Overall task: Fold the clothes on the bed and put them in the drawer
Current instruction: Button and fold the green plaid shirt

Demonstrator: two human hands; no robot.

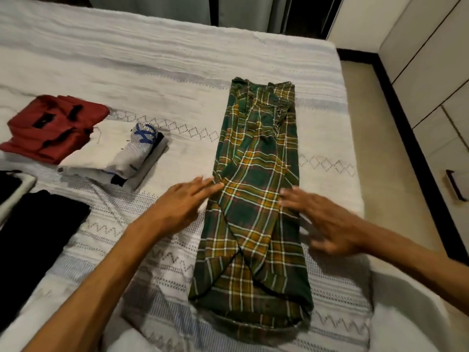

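Nearest me the hem of the plaid shirt [253,199] is lying at the bed [152,59] edge, sleeves crossing over the body, the whole thing already narrowed into a long strip running away from me. I am hovering both hands at its middle: left hand [177,207] is reaching the shirt's left edge, fingers straight and close together, tips just touching the cloth; right hand [327,222] is over the shirt's right edge, fingers spread and relaxed, motion-blurred, so contact I cannot tell. Neither is pinching anything.

Risks, as I am judging them: the tucked sleeves are sitting loose, so lifting the hem for the cross fold is likely to let them slide out sideways. The hem end is bunching and looking uneven, so the fold may come out crooked. The strip is lying near the bed's right side, so a hard push could be dragging it off.

Left of the shirt, the folded white printed shirt [119,153] is sitting beside a red folded shirt [50,128]; black clothes [33,237] are further left. No drawer identifiable here.
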